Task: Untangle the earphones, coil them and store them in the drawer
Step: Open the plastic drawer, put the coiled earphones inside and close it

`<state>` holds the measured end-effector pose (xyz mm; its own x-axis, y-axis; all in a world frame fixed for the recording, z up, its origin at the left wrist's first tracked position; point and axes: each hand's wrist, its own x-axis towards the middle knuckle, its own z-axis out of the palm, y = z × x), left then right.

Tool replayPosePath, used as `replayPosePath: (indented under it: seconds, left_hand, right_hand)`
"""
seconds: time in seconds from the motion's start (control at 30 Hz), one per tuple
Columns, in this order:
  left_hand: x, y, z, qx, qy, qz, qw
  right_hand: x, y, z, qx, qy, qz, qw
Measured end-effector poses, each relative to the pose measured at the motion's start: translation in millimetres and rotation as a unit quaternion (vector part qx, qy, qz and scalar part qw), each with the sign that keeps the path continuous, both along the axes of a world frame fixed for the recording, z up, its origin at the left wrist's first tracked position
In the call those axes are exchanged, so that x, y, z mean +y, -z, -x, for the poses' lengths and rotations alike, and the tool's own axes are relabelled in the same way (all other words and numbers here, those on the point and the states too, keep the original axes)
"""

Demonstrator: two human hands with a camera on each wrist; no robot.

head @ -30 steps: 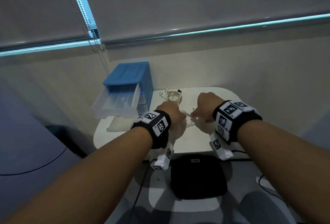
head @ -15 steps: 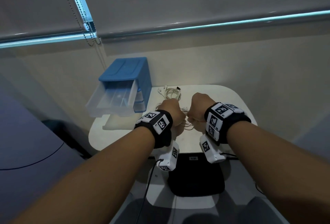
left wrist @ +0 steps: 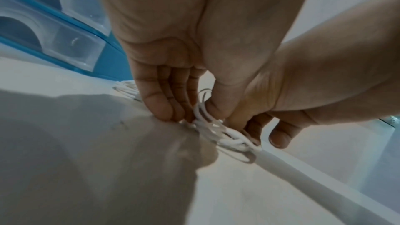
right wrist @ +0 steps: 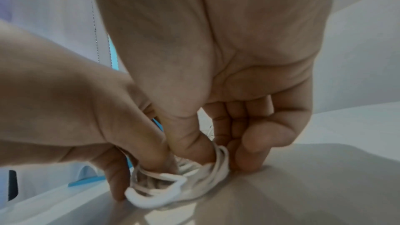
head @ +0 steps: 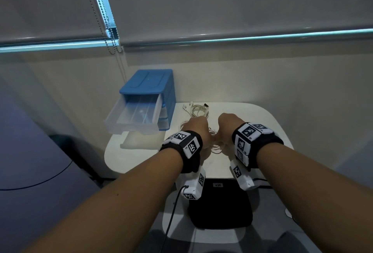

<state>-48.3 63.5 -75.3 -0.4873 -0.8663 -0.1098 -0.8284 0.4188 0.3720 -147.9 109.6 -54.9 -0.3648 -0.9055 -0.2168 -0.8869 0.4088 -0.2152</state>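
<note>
A tangled bunch of white earphones [head: 215, 146] lies on the white table [head: 252, 115] between my two hands. My left hand [head: 198, 129] pinches cable loops between thumb and fingers, seen close in the left wrist view [left wrist: 194, 112]. My right hand [head: 228, 125] touches it from the right and pinches the same bunch [right wrist: 225, 157]. The earphones [left wrist: 227, 136] rest on the table under both hands, with a loose loop [right wrist: 173, 192] toward me. The blue drawer unit [head: 149, 83] stands at the back left with its clear top drawer [head: 139, 117] pulled out.
A second bundle of white earphones [head: 198, 109] lies at the back of the table beside the drawer unit. A flat clear piece [head: 139, 141] lies under the open drawer. A black pad [head: 220, 208] sits below the table's near edge.
My right hand has moved left until it meets my left hand over the earphones. Both hands now hold the bunch close together, low on the table.
</note>
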Motion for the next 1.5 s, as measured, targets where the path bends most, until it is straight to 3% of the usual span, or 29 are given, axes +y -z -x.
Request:
replayPosePath:
  seconds: [0.1, 0.2, 0.43, 0.57, 0.73, 0.9, 1.03, 1.23, 1.37, 1.5]
  left_hand:
    - [3.5, -5.1, -4.0, 0.074, -0.017, -0.007, 0.997]
    - [9.7, -13.5, -8.9, 0.158, -0.022, -0.006, 0.987]
    - [21.6, -50.7, -32.5, 0.316, -0.001, 0.047, 0.947]
    - [11.2, -89.4, -59.7, 0.349, 0.0, 0.08, 0.934]
    - [-15.7, -124.3, -107.3, 0.361, -0.005, 0.05, 0.931]
    - [-41.3, -141.0, -152.8, 0.427, -0.032, -0.038, 0.903]
    - [-65.3, -130.6, -183.9, 0.379, -0.055, -0.044, 0.923]
    - [-83.1, -114.8, -197.5, 0.176, -0.043, 0.044, 0.983]
    - [-81.3, -114.5, -199.5, 0.097, -0.007, 0.095, 0.991]
    - [-82.7, -115.0, -201.4, 0.092, 0.01, 0.124, 0.988]
  right_hand:
    - [5.2, -3.0, 6.5, -0.028, -0.009, 0.031, 0.999]
    - [11.6, -11.2, 17.2, -0.113, 0.003, 0.083, 0.99]
    - [13.9, -51.6, 20.2, -0.267, -0.031, 0.213, 0.939]
    - [-0.1, -84.3, -1.2, -0.288, -0.068, 0.274, 0.915]
    - [-29.4, -112.8, -39.8, -0.308, -0.097, 0.311, 0.894]
    - [-58.4, -123.6, -77.8, -0.279, -0.13, 0.282, 0.909]
    - [-79.3, -120.1, -107.0, -0.234, -0.147, 0.242, 0.93]
    - [-99.0, -107.3, -138.9, -0.061, -0.188, 0.144, 0.97]
    - [-103.5, -101.4, -150.1, 0.013, -0.204, 0.135, 0.97]
    - [-106.3, -97.5, -156.9, 0.078, -0.224, 0.144, 0.961]
